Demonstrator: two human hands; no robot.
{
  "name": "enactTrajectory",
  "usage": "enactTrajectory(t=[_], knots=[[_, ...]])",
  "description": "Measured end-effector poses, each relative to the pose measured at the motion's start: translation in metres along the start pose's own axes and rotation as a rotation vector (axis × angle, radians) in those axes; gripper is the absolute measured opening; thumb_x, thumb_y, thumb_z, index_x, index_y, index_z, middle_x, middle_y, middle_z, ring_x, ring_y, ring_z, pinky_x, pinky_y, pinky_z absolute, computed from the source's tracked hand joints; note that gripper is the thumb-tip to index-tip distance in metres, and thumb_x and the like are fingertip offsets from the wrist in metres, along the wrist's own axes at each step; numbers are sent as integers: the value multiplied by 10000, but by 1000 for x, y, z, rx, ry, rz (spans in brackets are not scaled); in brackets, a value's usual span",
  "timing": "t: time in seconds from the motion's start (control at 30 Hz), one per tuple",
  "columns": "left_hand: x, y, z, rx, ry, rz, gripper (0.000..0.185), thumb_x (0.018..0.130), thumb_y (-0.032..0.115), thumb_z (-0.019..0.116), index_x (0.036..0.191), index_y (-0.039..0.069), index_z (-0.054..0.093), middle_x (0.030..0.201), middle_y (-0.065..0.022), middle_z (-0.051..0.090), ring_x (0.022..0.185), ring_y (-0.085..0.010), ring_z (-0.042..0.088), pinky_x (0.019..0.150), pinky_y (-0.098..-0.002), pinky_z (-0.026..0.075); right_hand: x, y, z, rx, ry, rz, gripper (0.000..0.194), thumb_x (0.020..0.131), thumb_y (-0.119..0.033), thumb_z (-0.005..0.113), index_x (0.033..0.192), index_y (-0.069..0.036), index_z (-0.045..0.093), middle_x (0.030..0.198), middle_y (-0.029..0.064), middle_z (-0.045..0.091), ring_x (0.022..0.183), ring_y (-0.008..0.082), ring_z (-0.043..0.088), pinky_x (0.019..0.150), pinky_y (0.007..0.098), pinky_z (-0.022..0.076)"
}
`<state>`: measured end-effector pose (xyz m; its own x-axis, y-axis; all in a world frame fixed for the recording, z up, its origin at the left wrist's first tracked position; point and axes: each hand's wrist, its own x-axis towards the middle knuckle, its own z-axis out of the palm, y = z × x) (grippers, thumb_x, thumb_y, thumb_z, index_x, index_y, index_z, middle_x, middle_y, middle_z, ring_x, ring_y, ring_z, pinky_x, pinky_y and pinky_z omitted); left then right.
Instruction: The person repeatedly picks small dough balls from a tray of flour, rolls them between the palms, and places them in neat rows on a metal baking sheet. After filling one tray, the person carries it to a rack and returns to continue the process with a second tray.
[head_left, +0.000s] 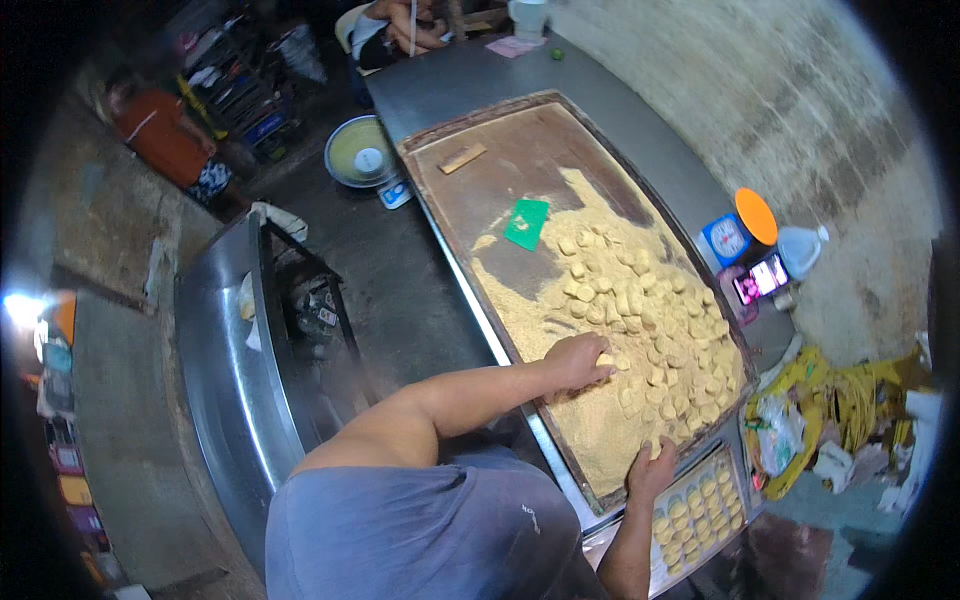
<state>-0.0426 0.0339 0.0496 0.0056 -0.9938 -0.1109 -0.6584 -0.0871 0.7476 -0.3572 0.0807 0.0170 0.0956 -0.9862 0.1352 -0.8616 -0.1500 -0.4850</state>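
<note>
My left hand (579, 363) is over the middle of a wooden board with raised edges (495, 124), its fingers closed about a pale dough piece (611, 361). Lower down, near the board's front right corner, my right hand (651, 471) has another pale dough piece (656, 448) between thumb and fingers. Many small dough pieces (634, 300) lie heaped and scattered in yellowish crumbs or flour (592, 442). Beyond them are a green dough scraper (527, 224) and a short wooden stick (463, 159). Beside my right forearm, a metal tray (651, 581) carries rows of dough pieces.
Along the wall stand a blue dial scale with orange pan (726, 238), a lit phone (761, 278) and a plastic jug (801, 251). A large bowl (360, 150) is left of the table. One person (161, 135) stands at far left; another (397, 30) sits behind the table.
</note>
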Motion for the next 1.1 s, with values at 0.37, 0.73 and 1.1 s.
enactTrajectory(t=[0.37,0.73,1.1], knots=[[-43,-26,9,-23,147,-14,417,938,415,667,1175,72,656,1141,-156,656,1070,-375,656,909,-489,531,0,-8,3,-88,-20,22,394,942,-240,650,1240,15,611,1149,265,681,1047,468,641,896,512,503],[-43,-26,10,-29,161,-35,408,946,426,645,1170,85,660,1157,-151,641,1075,-362,652,918,-501,528,0,-14,1,-111,-62,51,419,939,-262,653,1242,24,609,1156,278,677,1052,458,653,894,508,511],[-43,-26,10,-25,178,8,404,958,428,629,1189,96,639,1147,-151,676,1073,-390,660,908,-519,525,-1,-3,5,-81,-50,19,402,926,-245,667,1227,14,603,1144,270,674,1052,459,640,908,511,497]])
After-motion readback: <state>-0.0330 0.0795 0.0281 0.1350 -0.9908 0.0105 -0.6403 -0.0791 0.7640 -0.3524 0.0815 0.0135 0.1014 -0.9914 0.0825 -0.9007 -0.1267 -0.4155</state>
